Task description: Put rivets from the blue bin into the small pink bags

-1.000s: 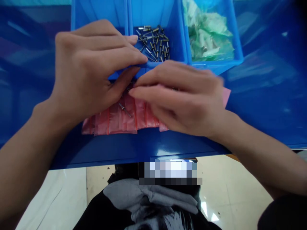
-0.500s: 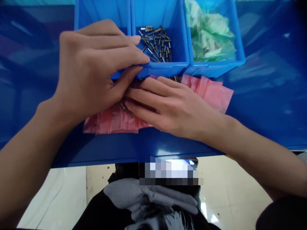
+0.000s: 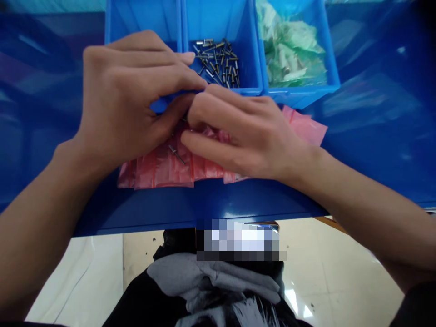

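left hand and right hand meet mid-frame over pink plastic zip bags on the blue counter, right grip clenched on the bags, left grip can't tell, loose grey metal rivet lying on bags just left of centre

- A glossy blue table filled the upper view, and its sheen carried pale, smeared reflections of light.
- Its front edge ran straight across, a little brighter than the top.
- Below lay a shiny cream tiled floor, dotted with dark specks.
- A whiter floor patch sat at the left.
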Demonstrator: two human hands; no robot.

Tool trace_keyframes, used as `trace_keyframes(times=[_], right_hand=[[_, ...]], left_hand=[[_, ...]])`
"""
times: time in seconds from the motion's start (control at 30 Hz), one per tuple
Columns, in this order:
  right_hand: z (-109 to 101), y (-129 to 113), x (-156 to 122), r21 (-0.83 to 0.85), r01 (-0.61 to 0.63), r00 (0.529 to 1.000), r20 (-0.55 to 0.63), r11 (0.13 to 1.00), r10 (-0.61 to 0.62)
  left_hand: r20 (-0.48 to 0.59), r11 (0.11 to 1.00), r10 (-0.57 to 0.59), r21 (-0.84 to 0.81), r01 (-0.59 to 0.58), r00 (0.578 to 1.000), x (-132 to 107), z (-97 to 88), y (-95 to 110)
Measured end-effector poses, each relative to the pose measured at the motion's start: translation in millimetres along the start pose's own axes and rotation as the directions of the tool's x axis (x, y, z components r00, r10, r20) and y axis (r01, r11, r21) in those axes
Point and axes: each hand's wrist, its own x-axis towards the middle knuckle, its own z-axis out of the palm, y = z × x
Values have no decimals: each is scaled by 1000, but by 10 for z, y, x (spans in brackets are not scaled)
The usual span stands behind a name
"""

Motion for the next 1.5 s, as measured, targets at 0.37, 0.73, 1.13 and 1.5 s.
trace_keyframes(times=[0.37, 0.73, 1.13, 1.5], right_hand=[[-80, 97, -90, 620, -117, 884, -291, 775, 367], [-96, 76, -159, -70, 124, 981, -140, 990, -133], [142, 76, -158, -289, 371, 924, 206, 883, -321], [197, -74, -156, -160, 340, 925, 237, 927, -298]], left_hand=[[-54, 980, -192, 40, 194, 980, -56, -20, 46], [-72, 955, -296, -1, 297, 953, -53, -44, 168], [-68, 950, -311, 12, 313, 948, -19, -19, 189], [-81, 960, -277, 26, 280, 957, -16, -20, 198]])
